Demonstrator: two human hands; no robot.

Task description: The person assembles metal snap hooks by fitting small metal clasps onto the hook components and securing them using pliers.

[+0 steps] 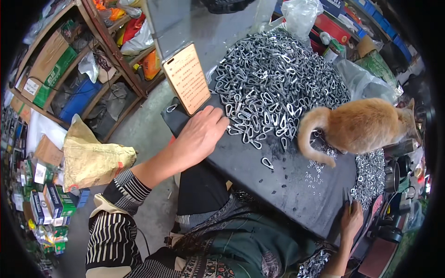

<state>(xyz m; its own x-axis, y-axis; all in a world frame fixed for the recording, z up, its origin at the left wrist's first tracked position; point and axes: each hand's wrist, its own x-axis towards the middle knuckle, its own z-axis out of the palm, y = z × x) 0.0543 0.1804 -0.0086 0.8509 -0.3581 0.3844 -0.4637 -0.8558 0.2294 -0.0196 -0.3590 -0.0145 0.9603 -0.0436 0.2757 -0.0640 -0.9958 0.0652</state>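
Observation:
My left hand point(204, 132) is closed, its fingers curled at the lower edge of a phone point(187, 78). What lies under those fingers, if anything, is hidden. The phone stands upright at the table's far left, its screen lit with lines of text. At the right edge, my right hand point(352, 221) is closed around metal tweezers point(346, 196), tips pointing away from me. A big heap of metal snap hooks point(278, 78) covers the far part of the black table point(278, 194). One loose snap hook point(267, 163) lies in front of the heap.
An orange cat point(364, 125) sits on the table at right, its tail curling by the heap. Small metal pieces point(369, 173) are piled beside it, others scattered nearby. Left are a wooden shelf point(99, 37), a yellowish sack point(95, 157) and small boxes point(53, 204).

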